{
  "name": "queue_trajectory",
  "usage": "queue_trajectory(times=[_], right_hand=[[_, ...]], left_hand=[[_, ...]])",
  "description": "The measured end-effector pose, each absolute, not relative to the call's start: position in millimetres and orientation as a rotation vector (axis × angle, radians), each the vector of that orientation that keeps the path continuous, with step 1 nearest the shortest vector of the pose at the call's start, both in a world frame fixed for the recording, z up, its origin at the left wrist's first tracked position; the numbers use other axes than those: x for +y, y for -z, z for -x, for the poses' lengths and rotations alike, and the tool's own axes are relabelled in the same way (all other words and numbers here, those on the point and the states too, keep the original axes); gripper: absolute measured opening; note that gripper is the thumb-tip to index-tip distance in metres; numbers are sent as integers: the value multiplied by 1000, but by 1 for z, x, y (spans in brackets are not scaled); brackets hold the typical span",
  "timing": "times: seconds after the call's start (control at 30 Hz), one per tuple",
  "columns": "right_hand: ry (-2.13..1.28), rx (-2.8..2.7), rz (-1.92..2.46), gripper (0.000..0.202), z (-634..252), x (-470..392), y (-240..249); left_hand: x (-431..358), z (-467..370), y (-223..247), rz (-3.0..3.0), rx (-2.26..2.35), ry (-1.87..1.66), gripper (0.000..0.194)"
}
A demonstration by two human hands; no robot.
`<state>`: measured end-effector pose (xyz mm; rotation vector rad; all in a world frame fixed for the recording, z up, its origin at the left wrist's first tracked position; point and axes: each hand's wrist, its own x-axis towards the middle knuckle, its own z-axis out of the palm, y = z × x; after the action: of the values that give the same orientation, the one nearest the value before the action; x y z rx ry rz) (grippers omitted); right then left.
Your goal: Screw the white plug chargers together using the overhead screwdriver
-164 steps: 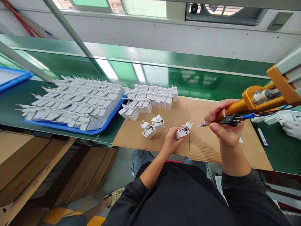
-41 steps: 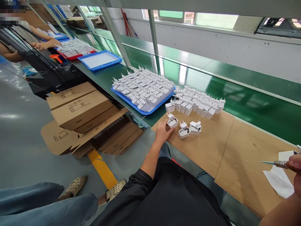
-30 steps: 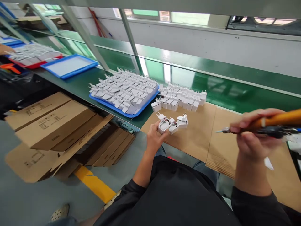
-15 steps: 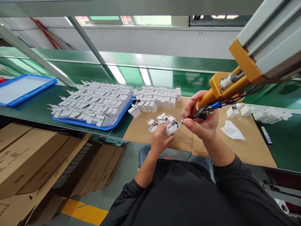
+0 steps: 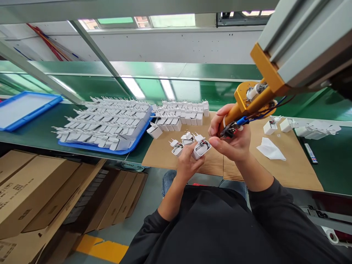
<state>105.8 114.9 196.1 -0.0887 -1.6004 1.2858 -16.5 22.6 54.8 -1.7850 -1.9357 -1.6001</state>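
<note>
My left hand (image 5: 189, 161) is closed round a white plug charger housing (image 5: 202, 148), whose open end faces up and shows wires and parts inside. Two more open chargers stand just beyond its fingers, one of them a white charger (image 5: 176, 147) with its pins up. My right hand (image 5: 233, 141) grips an orange handle-shaped tool (image 5: 229, 116) with a blue-sleeved wire, hung from a thick grey metal body (image 5: 302, 40). The tool's tip is hidden behind my right fingers, close to the housing's open end.
A blue tray (image 5: 130, 148) packed with white chargers is at the left, with more charger rows (image 5: 184, 113) beside it. Brown cardboard (image 5: 297, 165) covers the bench; a white paper piece (image 5: 271, 148), a marker (image 5: 310, 153) and several chargers (image 5: 316, 130) lie right. Cartons (image 5: 35, 190) stand lower left.
The tool and my right hand have shifted slightly left, and the tool's tip is no longer visible at the housing. The held housing has turned a little, its opening more toward me.
</note>
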Motion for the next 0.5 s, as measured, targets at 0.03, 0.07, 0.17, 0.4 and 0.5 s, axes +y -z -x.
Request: queue_trajectory(times=[0.03,0.07,0.17,0.4,0.5], right_hand=[[-1291,-1607,92,54,-106,116,-196],[-1299,-1614,104,55,-106,116,-196],[-1324,-1636,132,58,-107,119,-195],[-1307,-1636,148,56,-107,118,-195],[-1298,-1633,130,52,-107,118,-194]], left_hand=[[23,16,-56,1784,-1946,1599,40],[23,16,-57,1784,-1959,1596,41],[22,15,-59,1789,-1981,1585,43],[23,13,-60,1794,-1963,1562,37],[23,14,-60,1796,-1932,1567,38]])
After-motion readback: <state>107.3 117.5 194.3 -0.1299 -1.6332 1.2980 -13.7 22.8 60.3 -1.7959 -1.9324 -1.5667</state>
